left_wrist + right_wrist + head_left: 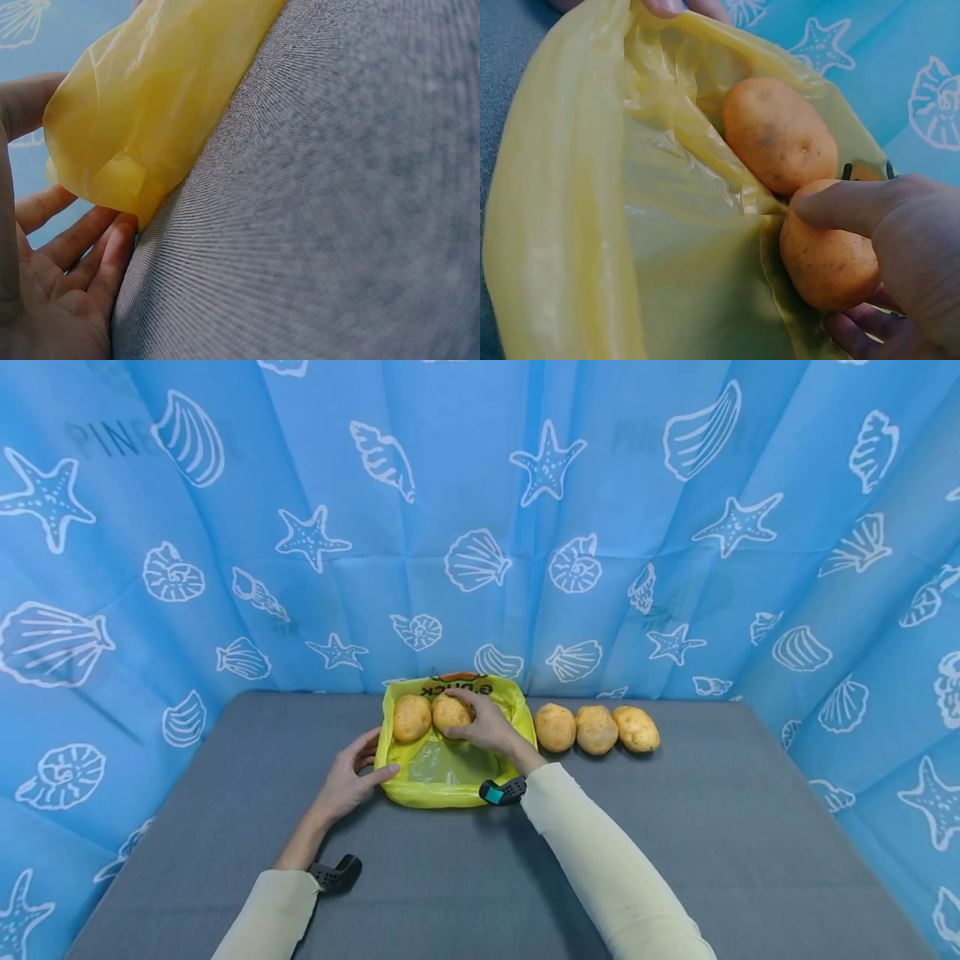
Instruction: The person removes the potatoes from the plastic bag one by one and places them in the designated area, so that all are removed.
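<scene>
A yellow plastic bag (pixel 442 795) with dark printing stands opened wide on the table, its rim folded outward. Inside, along the back, one potato (pixel 412 718) lies at the left. Right beside it is a second potato (pixel 829 259), which my right hand (pixel 486 724) grips between thumb and fingers. The two potatoes meet in the right wrist view. At the bag's left side, my left hand (pixel 358 777) holds the rim, thumb over the edge and fingers along the outer wall. In the left wrist view the fingers (pixel 105 244) reach beneath the yellow plastic.
Three more potatoes sit in a row just right of the bag: one nearest it (pixel 556 727), a middle one (pixel 597 730) and an outer one (pixel 636 729). Grey cloth covers the table (pixel 420 893). A blue curtain (pixel 450 510) with white shells hangs behind.
</scene>
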The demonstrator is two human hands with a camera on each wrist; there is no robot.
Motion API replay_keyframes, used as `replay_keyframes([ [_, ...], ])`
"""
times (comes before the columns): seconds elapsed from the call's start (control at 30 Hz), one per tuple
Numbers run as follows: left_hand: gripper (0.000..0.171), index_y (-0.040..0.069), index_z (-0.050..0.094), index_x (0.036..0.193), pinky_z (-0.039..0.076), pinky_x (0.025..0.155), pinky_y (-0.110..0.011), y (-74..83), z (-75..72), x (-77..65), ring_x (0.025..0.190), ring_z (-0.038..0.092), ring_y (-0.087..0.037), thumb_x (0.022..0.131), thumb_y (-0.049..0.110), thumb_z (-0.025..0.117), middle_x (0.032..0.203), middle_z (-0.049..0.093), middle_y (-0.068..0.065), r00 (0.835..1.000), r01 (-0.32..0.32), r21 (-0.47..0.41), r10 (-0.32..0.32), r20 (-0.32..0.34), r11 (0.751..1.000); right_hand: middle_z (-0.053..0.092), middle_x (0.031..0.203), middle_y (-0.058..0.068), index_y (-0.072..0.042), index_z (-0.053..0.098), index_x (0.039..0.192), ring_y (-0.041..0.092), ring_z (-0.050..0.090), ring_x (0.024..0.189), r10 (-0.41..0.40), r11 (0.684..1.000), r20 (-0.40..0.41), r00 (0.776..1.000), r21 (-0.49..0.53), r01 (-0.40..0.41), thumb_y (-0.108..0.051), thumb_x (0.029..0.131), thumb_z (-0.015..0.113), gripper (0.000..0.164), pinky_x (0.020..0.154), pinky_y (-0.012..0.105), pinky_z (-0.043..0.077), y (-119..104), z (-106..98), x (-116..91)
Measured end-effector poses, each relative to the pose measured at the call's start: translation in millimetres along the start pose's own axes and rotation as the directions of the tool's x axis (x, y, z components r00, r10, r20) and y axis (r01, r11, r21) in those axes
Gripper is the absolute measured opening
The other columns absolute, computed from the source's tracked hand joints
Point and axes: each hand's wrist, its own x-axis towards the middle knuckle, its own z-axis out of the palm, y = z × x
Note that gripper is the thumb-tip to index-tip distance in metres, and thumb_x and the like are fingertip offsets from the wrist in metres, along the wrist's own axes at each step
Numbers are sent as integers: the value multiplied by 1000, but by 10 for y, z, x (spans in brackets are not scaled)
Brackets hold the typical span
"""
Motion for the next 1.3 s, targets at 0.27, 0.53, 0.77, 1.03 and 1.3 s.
replay_keyframes([
  [0.27, 68, 3, 41, 153, 46, 102, -35, -20, -3, 8, 125, 53, -35, 93, 13, 72, 140, 55, -22, 1000, -11, 8, 11, 4, 1000, 50, 149, 11, -13, 45, 154, 29, 60, 112, -26, 998, 26, 999, 51, 25, -9, 92, 76, 70, 86, 42, 53, -122, -96, -99],
  [0.53, 68, 2, 42, 153, 46, 101, -36, -16, -2, -9, 125, 54, -37, 93, 11, 72, 140, 55, -23, 1000, -16, -8, 16, 11, 1000, 47, 152, 7, -17, 46, 153, 31, 54, 125, -137, 988, -16, 990, 67, 138, -14, 91, 78, 70, 99, 51, 48, -251, -318, -341],
  [0.77, 69, 2, 42, 153, 46, 102, -37, 14, -3, -5, 125, 54, -35, 93, 12, 73, 140, 55, -23, 1000, -14, -10, 14, 6, 1000, 43, 153, 11, -17, 46, 154, 36, 54, 120, -144, 981, -86, 986, 117, 153, -13, 92, 77, 69, 89, 50, 53, -244, -597, -636],
  [1.03, 68, 3, 42, 153, 46, 101, -35, -23, -1, 0, 125, 54, -34, 93, 14, 73, 140, 56, -21, 1000, -13, 6, 13, 5, 1000, 42, 153, 16, -14, 45, 154, 36, 53, 119, -98, 978, -215, 972, 157, 134, -10, 93, 75, 69, 91, 49, 48, -50, -1000, -1028],
  [1.3, 69, 2, 42, 153, 46, 102, -36, 15, 1, -4, 126, 53, -34, 93, 13, 73, 141, 55, -22, 1000, -7, 3, 7, 4, 1000, 42, 151, 18, -14, 41, 157, 33, 47, 126, 16, 986, -363, 932, 160, 46, -11, 94, 74, 71, 96, 44, 45, 192, -1337, -1377],
])
